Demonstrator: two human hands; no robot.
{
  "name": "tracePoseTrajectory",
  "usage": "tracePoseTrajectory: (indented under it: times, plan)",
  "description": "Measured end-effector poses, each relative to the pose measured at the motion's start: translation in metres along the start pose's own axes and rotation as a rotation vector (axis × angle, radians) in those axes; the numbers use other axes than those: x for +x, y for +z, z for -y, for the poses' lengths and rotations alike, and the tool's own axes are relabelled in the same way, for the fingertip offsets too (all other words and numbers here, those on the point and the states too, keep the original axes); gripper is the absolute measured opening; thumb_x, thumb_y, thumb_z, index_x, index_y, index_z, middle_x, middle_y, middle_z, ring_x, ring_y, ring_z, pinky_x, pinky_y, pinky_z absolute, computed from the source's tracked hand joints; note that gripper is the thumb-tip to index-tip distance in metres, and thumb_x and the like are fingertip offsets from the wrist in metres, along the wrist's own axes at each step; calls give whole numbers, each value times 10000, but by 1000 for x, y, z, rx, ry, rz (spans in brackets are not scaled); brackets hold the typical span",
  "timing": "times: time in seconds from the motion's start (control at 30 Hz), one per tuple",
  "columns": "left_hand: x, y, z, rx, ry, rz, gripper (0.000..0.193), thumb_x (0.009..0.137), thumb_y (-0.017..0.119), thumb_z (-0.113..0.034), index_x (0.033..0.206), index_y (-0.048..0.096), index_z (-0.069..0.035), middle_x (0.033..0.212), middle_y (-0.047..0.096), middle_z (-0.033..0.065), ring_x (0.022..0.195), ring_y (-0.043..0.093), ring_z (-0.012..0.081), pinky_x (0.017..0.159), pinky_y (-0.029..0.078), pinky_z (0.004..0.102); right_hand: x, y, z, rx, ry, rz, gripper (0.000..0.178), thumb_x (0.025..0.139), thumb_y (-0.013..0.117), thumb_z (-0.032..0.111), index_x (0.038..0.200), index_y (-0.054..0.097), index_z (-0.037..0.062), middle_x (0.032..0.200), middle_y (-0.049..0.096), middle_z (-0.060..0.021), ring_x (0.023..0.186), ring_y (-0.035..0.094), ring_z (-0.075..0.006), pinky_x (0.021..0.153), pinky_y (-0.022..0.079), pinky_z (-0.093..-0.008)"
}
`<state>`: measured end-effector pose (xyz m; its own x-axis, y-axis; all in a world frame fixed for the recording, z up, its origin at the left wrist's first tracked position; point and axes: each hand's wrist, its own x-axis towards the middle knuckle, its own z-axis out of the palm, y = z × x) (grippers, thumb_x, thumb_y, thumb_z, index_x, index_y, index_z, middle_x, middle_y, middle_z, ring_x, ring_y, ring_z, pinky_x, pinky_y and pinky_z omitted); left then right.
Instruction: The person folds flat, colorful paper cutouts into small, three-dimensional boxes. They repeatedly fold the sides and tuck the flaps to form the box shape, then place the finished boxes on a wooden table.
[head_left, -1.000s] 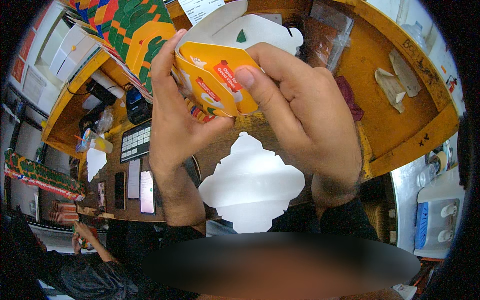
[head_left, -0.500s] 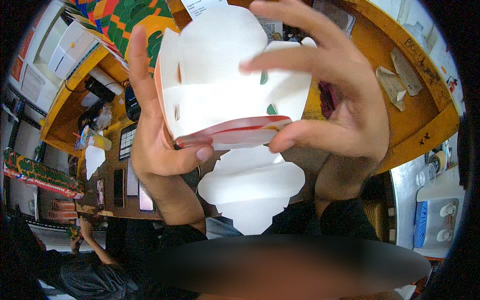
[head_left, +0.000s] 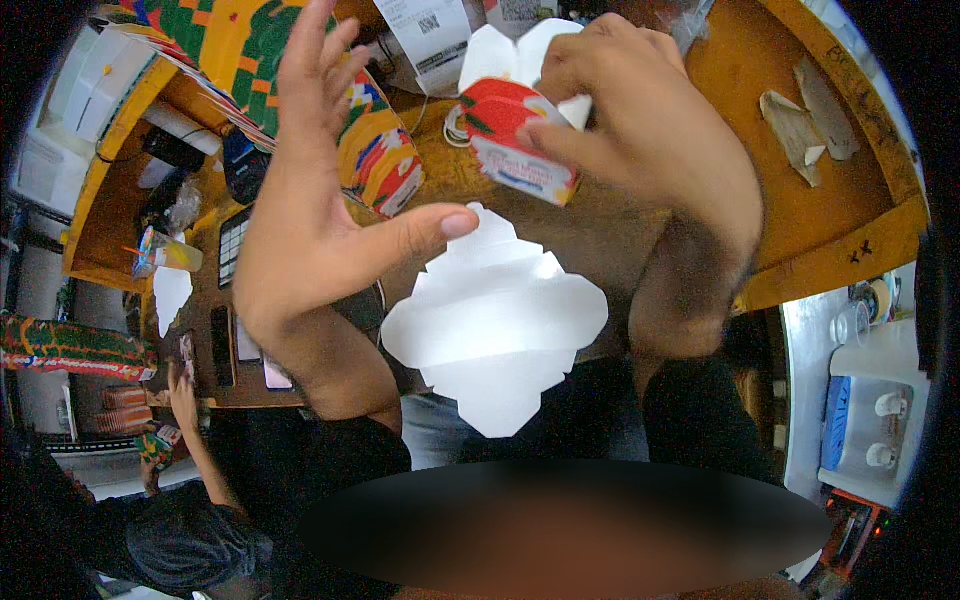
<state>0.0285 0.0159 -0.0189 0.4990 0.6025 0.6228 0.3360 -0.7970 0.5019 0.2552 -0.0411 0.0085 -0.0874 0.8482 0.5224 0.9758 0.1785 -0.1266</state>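
Observation:
My right hand (head_left: 650, 130) grips a small folded carton box (head_left: 515, 150) by its side, over the far middle of the table. The box is red and white outside, and its white top flaps stand up. My left hand (head_left: 305, 225) is raised with nothing in it, fingers stretched up and the thumb pointing right. Below the thumb lies a flat white carton blank (head_left: 495, 320), plain side up, reaching over the table's near edge. Beyond my left hand are stacked printed carton blanks (head_left: 385, 160) in green, orange and red.
Phones (head_left: 222, 345) and a plastic drink cup (head_left: 178, 253) lie on the left part of the table. A co-worker's hand (head_left: 183, 395) is at the lower left. White paper slips (head_left: 430, 40) stand at the back. A raised wooden rim (head_left: 840, 255) borders the right side, with torn cardboard (head_left: 790, 135) inside.
The box has moved away from me and turned, so its red printed outside shows. My left hand has let go of it and spread open; only my right hand holds it.

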Motion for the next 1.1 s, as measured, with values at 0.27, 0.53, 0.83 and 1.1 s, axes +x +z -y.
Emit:
tracePoseTrajectory:
  times: [0.27, 0.53, 0.83, 1.1]
  plan:
    - [-30, -7, -17, 80, -11, -75, 1356, 722, 1009, -408, 1761, 196, -95, 1708, 395, 229, 1564, 454, 365, 1290, 352, 508, 13, 11, 1, 148, 63, 405, 485, 906, 882, 268, 1302, 731, 33, 1289, 712, -247, 1305, 629, -403, 1187, 374, -585]
    - [-39, -20, -3, -27, -5, -165, 1317, 727, 1006, -394, 1745, 229, -92, 1686, 420, 226, 1548, 472, 358, 1279, 365, 501, 11, 123, 46, 204, -381, 738, 469, 913, 871, 381, 1214, 809, 27, 1119, 804, -214, 1054, 781, -394, 903, 639, -508]
    - [-45, -24, 0, -67, -18, -161, 1273, 732, 1004, -379, 1728, 265, -89, 1662, 449, 222, 1531, 491, 350, 1267, 379, 492, 9, 237, 69, -33, -380, 1074, 760, 666, 1060, 361, 1376, 810, 254, 1456, 731, -183, 1361, 661, -438, 1031, 548, -737]
    - [-49, -26, -1, -54, -24, -134, 1235, 737, 1002, -365, 1712, 298, -86, 1640, 474, 219, 1515, 508, 344, 1257, 392, 485, 11, 221, 62, -21, -236, 905, 506, 716, 984, 154, 1190, 837, 54, 1218, 808, -199, 1220, 747, -388, 961, 635, -550]
